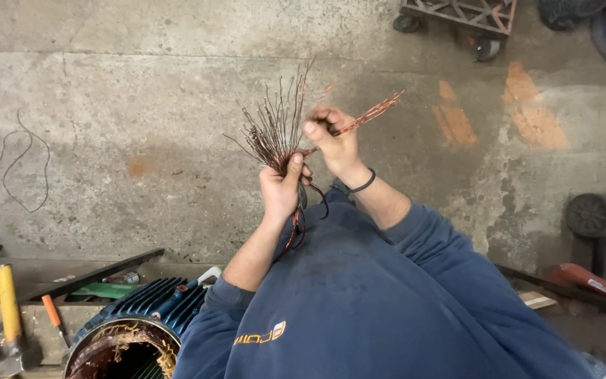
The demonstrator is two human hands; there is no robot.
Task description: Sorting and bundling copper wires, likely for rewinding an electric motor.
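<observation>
Separating copper strands: left hand fisted tight round wire bundle, held up over concrete floor. Right hand pinches small strand group, fingers closed. Best keep base grip firm, draw few strands sideways, avoid kinks.

A small white label sits on a red tool lying at the right edge, low in the view; it is a slim rectangle with dark print too small to read. An orange and white logo patch marks the chest of the blue sweatshirt, bottom centre. No packages, signs or screens show.
</observation>
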